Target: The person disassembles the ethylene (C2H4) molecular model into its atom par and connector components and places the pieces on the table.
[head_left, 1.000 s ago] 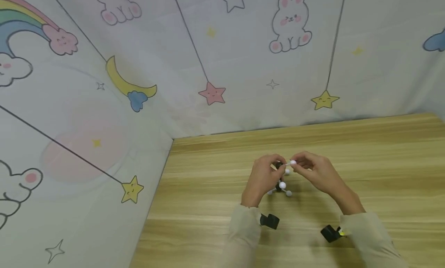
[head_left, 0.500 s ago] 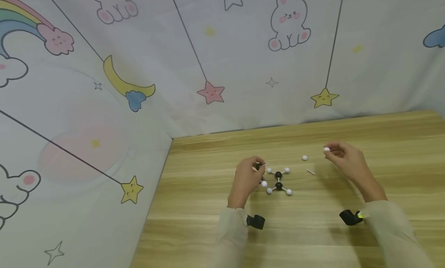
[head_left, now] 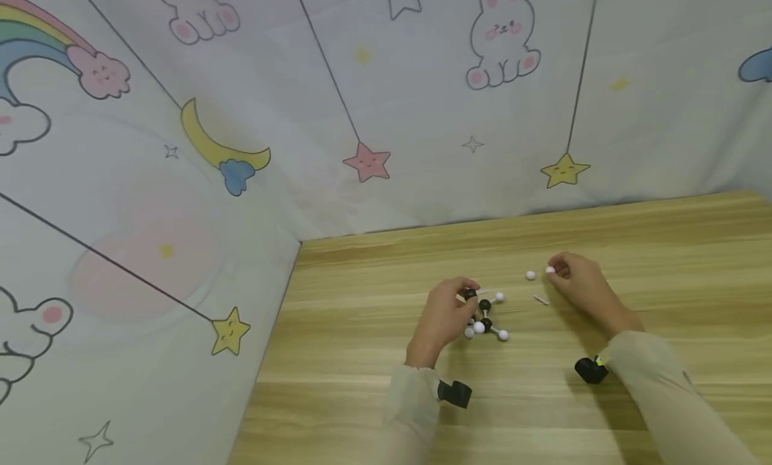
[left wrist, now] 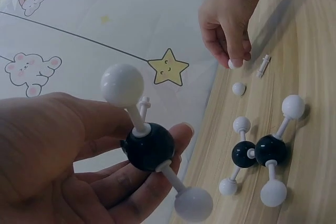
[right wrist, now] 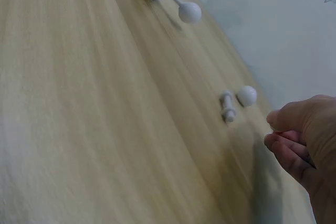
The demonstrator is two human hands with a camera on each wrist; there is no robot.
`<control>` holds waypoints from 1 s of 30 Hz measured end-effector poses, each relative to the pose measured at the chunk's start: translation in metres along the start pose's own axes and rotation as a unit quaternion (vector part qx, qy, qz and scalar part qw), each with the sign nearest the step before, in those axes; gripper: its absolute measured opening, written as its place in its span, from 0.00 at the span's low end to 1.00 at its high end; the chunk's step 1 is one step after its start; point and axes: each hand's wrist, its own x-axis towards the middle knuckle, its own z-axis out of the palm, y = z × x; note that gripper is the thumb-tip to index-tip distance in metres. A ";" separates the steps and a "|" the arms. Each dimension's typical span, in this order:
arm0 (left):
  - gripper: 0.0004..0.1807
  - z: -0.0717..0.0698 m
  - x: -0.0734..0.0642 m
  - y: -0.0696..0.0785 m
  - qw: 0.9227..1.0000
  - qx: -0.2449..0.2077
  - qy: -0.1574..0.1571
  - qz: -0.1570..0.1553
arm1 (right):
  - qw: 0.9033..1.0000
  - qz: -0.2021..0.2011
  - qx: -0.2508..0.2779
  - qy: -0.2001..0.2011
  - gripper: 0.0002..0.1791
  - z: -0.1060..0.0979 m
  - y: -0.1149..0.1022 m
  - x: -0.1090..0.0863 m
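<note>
My left hand [head_left: 443,317] holds a ball-and-stick molecular model [left wrist: 151,148] by its black part. White balls sit on some of its rods, and one white rod [left wrist: 144,108] sticks out with a bare end. My right hand [head_left: 582,287] pinches a white ball [left wrist: 234,63] between thumb and fingertips, low near the tabletop. Beside those fingertips lies a loose white ball [head_left: 531,275]. A loose white connector rod [right wrist: 228,106] lies near it. A second molecular model [left wrist: 271,149], two joined black balls with white balls on rods, lies on the table, partly behind my left hand in the head view.
The wood-grain table [head_left: 338,358] meets a white cloth wall [head_left: 422,183] at the back and another on the left, both printed with cartoon stars and rabbits. A black wrist camera [head_left: 456,393] is strapped by the left sleeve, another [head_left: 591,370] by the right.
The hands, together at a white ball and rod one second ago, have parted. The right hand took a white ball rightward, then came lower beside the loose ball. The left went left, then partly back.
</note>
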 end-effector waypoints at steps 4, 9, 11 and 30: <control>0.14 0.002 0.000 0.003 1.000 -0.006 -0.008 0.000 | 1.000 -0.012 -0.011 -0.006 0.09 0.003 0.004 0.001; 0.13 0.003 0.001 0.005 1.000 -0.006 -0.017 0.000 | 0.999 -0.039 -0.035 -0.006 0.08 0.006 0.001 0.002; 0.13 0.004 0.001 0.006 1.000 -0.006 -0.017 0.001 | 0.998 -0.045 -0.041 -0.008 0.07 0.006 -0.001 0.002; 0.13 0.006 0.001 0.008 1.000 0.011 -0.011 0.005 | 0.997 -0.041 -0.052 -0.040 0.15 0.009 -0.004 0.007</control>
